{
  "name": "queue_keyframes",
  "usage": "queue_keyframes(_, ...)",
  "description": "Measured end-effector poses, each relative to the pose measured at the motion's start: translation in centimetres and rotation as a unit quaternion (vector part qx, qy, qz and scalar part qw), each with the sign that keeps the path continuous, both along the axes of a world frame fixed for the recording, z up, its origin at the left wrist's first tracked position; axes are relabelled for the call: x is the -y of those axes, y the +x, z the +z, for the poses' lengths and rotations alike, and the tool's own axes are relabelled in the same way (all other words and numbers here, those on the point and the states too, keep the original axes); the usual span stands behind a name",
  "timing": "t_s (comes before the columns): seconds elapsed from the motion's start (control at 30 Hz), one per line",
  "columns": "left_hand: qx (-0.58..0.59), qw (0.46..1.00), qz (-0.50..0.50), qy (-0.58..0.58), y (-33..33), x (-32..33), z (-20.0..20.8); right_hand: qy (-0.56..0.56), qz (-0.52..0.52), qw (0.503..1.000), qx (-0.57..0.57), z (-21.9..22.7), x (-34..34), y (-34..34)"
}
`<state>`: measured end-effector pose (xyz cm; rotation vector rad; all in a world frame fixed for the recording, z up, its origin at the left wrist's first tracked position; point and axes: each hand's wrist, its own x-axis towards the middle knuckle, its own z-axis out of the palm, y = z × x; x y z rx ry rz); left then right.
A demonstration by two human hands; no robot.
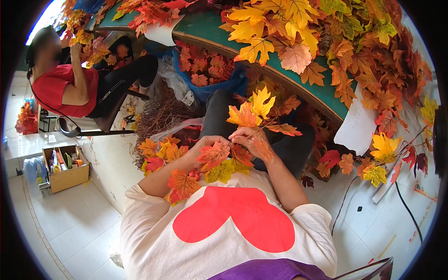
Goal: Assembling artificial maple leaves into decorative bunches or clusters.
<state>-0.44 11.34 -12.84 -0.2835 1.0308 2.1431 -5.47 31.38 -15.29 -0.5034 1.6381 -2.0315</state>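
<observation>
Spray of orange-and-yellow, maple-shaped artificial leaves [244,115] being pinched in grips of left hand [212,141] and right hand [253,142]; leaves risk being torn loose if tugging is being overdone.

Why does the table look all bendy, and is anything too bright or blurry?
In the head view, the fisheye lens bends the green table's edge and leaves black corners; in the head view, the upper-left rim is glaring white; also in the head view, the left hand and right hand look fairly clear.
</observation>
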Motion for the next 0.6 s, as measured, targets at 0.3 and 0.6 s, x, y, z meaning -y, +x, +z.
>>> queue_keyframes(0.3,0.081,0.990,0.109,-0.040,-0.6,-0.6,-0.5,-0.081,0.011,0.975,0.208,-0.4,0.5,-0.3)
queue_keyframes(0.6,0.093,0.979,0.083,0.162,-2.3,-0.8,-0.4,-0.192,0.049,0.940,0.279,-2.9,-0.6,-0.8)
